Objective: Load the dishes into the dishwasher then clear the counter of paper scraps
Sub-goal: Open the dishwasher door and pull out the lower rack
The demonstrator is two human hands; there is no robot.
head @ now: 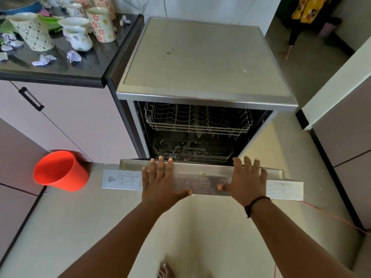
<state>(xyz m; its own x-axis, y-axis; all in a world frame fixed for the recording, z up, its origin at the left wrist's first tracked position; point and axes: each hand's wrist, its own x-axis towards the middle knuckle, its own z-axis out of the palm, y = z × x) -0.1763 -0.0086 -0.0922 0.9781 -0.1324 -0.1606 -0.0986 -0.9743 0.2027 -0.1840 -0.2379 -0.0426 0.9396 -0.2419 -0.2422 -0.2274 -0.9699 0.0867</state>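
1. Far left, up on the dark surface (60,71), is all the stuff you'll be loading: patterned cups (101,24), a white jug (79,38) and a few more pieces bunched together, with crumpled paper scraps (73,56) scattered around and between them. None of it is in the machine yet.
2. Down on the floor beside the cabinet there's an orange bucket (60,170), just next to the left corner of the dishwasher door (122,179). Looks like a handy spot for the scraps later, but mind it doesn't get bumped as the door comes down.
3. Your left hand (160,181) lies flat on the top edge of the door, fingers (161,163) spread wide and hooked over the inner lip, gripping nothing but the door itself.
4. Your right hand (248,180) does the same a bit further along, fingers splayed, thumb pointing in toward the other hand.
5. The door is only partway down, so I'd lower it evenly with both hands and not let it drop on the hinges.
6. Inside the dishwasher (204,93), the upper rack (197,121) and lower rack (192,151) look basically empty. Once the door's flat, slide a rack out before you reach back for cups.
7. Watch your bare foot (165,270) under the door.
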